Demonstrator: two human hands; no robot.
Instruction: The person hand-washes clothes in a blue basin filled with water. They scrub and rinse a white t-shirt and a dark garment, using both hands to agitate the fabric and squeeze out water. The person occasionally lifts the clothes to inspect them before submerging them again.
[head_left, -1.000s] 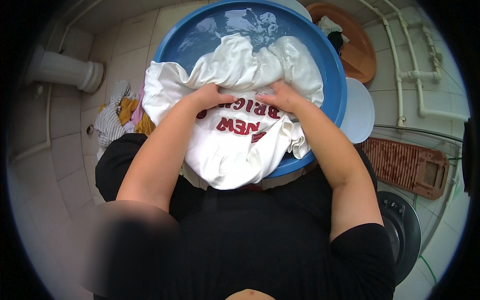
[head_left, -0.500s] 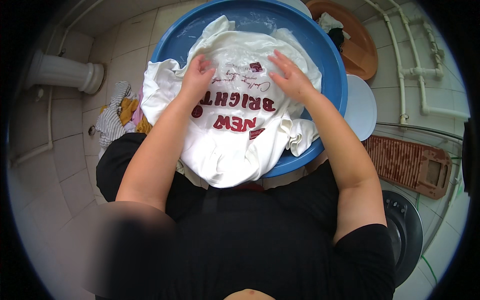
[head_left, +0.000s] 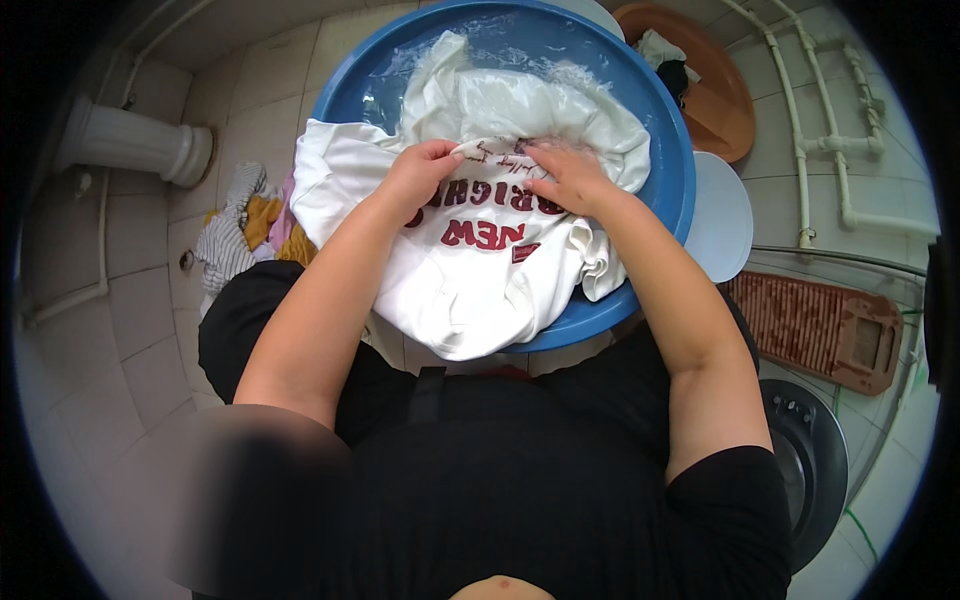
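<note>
A wet white shirt [head_left: 450, 290] with dark red lettering lies over the near side of a large blue basin [head_left: 672, 170]. Its near part drapes across the rim toward my lap, while its far part sits in the water. My left hand [head_left: 425, 178] is closed on the cloth, thumb and fingers together beside the lettering. Across from it, my right hand [head_left: 575, 180] grips the shirt too, with the fingers pointing left and the thumb a little apart. Cloth between and under the hands is partly hidden by them.
On the tiled floor at left lies a pile of clothes [head_left: 235, 240], near a white pedestal [head_left: 140, 145]. An orange-brown basin [head_left: 725, 90] holds some cloth at far right. Nearer are a white lid-like disc [head_left: 722, 215], a brown washboard [head_left: 800, 330], a black basin [head_left: 815, 470] and wall pipes [head_left: 800, 150].
Both hands were spread over the wet shirt; they have come closer together, slightly nearer me, and closed on the cloth. The far part of the shirt has bunched up and the water is stirred.
</note>
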